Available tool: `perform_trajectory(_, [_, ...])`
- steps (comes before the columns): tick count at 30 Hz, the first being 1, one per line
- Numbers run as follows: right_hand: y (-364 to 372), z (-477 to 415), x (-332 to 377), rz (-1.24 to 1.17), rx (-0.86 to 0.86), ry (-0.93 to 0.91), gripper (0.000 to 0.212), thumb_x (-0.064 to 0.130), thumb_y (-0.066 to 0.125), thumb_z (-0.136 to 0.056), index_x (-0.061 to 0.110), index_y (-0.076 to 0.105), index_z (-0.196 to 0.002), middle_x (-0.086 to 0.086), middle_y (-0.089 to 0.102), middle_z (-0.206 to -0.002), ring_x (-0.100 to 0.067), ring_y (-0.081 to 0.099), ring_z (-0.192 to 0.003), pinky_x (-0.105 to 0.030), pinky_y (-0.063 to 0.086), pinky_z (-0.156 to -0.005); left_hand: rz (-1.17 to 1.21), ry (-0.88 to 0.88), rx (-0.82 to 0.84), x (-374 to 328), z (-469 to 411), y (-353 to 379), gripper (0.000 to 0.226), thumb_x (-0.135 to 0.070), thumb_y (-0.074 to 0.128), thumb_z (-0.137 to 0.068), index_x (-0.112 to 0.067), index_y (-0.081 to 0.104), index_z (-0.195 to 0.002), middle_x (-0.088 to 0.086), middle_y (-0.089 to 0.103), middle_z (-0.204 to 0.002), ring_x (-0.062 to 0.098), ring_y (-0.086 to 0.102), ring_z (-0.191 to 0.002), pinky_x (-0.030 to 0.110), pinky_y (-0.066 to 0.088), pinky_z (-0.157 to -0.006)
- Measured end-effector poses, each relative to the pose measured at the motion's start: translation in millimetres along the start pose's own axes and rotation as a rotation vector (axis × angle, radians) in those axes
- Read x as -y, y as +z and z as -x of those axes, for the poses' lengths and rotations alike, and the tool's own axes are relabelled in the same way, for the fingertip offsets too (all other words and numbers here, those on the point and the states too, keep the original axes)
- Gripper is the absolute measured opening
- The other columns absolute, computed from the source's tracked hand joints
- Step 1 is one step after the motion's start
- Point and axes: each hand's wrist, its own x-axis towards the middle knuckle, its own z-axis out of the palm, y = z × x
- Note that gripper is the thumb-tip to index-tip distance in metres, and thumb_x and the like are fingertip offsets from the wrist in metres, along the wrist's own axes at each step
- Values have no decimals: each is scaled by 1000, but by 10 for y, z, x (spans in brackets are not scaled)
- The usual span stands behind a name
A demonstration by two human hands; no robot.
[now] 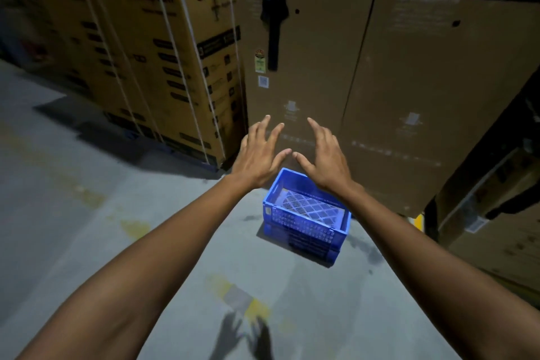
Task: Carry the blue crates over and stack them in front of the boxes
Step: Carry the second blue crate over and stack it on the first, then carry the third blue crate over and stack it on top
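Left hand [257,155]: open, fingers spread, palm down, holding nothing.
Right hand [324,158]: open in the same way and empty; its thumb tip is near the left thumb, apart from it.
Blue crates [306,222]: stacked on the floor, below the 2 hands in view and untouched; the top crate shows a pale lattice bottom.
Boxes [380,82]: tall brown cartons just beyond the stack, far right.
Strapped cartons [175,67]: far left, bound with white bands.
Black strap [274,9]: knotted across the tall boxes.
Floor [87,213]: grey, with worn yellow marks [254,307]; the hands' shadows [245,336] fall nearest.
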Motion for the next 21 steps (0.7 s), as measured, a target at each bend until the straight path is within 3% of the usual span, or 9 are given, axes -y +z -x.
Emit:
perform_trajectory(9, [-118,1139,1101,-129,-6,-142,74,43,63,-89,21,26,-149,-8,44,-139,-24,45,-121,-40,46,-92,-41,-130,-65,24,1696,-761,63,-58,35,-96,-26,23,-149,10,14,-159,30,13,-145,59,27,-110])
perform_trajectory(21, [-290,2993,2580,-239,194,-345,68,40,63,-90,18,32,-147,-8,44,-140,-26,45,-125,-42,46,-96,-249,-407,-85,-153,4326,-1645,63,-59,29,-96,-24,26,-148,11,21,-157,31,24,-140,52,33,-107])
